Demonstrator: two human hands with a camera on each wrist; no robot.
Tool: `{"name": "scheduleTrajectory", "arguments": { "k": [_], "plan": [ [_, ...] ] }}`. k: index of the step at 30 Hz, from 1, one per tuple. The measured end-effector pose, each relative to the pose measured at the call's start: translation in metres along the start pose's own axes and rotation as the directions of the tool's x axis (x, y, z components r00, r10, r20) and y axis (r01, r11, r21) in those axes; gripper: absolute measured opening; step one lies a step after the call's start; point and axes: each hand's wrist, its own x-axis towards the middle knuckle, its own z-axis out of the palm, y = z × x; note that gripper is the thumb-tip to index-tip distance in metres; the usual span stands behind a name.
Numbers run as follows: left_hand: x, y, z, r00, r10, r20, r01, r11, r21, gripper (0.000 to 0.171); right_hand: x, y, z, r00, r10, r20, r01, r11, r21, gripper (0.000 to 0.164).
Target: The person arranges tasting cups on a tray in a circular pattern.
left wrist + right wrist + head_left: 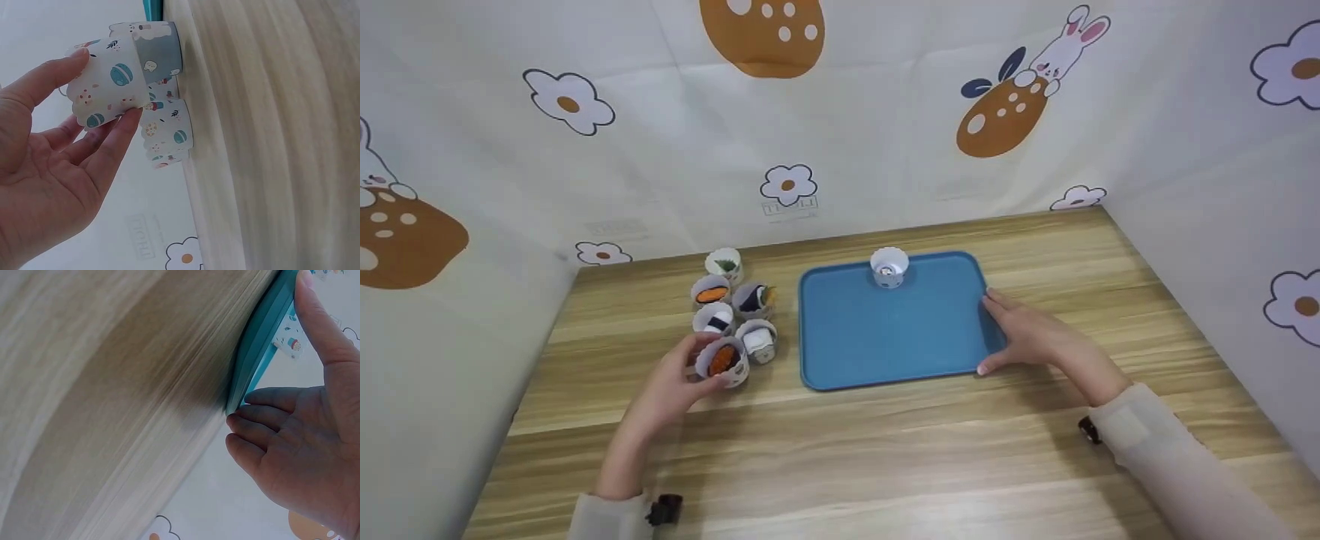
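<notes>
In the head view my left hand [664, 386] grips a white paper baking cup [741, 373] holding an orange-red toy sushi piece [724, 360]. The left wrist view shows this cup [107, 81] raised off the table, pinched between thumb and fingers, its side printed with teal and brown figures. At the blue tray's [847, 367] right end, my right hand [1031, 334] touches the rim with thumb and fingers spread. Those fingers look mostly straight against the tray edge [261, 343] in the right wrist view. Another paper cup [889, 270] stands at the tray's back edge with a small piece inside.
Several more cups stand clustered left of the tray, among them one with a white piece [757, 341], one with a dark-wrapped piece [754, 300], and one with green leaves [725, 265]. A patterned cloth [855, 135] hangs behind the wooden table [885, 457].
</notes>
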Motion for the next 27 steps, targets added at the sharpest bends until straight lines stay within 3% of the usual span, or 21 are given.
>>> {"name": "scheduleTrajectory", "arguments": {
  "k": [20,27],
  "plan": [
    [-0.001,0.014,0.000,0.999,0.034,0.000,-0.034,0.998,0.057,0.057,0.000,-0.001,0.000,1.000,0.022,0.017,-0.022,1.000,0.001,0.125],
    [0.000,0.016,0.005,0.997,0.072,0.012,-0.072,0.997,-0.019,0.056,0.002,0.001,0.000,1.000,0.008,0.024,-0.008,1.000,0.007,0.124]
  ]
}}
